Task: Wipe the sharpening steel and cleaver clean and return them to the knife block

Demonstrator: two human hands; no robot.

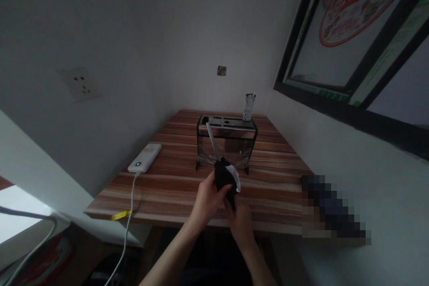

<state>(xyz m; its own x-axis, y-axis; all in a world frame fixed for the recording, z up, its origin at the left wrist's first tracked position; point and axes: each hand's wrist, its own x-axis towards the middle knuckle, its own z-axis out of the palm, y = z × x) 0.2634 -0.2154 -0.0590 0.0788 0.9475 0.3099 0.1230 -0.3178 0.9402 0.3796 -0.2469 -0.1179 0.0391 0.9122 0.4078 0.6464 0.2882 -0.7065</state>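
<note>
My left hand (207, 199) and my right hand (240, 221) are both closed around a black object (225, 180) with a white label, held over the front part of the wooden table (174, 183). A thin light rod or blade (212, 142) sticks up from the object, tilted to the left. Just behind it stands a dark, clear-sided rack (226, 142) with slots in its top; I cannot tell if the rod touches it.
A white power bank (145, 157) lies at the table's left, its white cable (129, 219) hanging over the front edge. A small silver packet (249, 106) stands in the back corner. Walls close in left and right; a wall socket (78, 83) is on the left.
</note>
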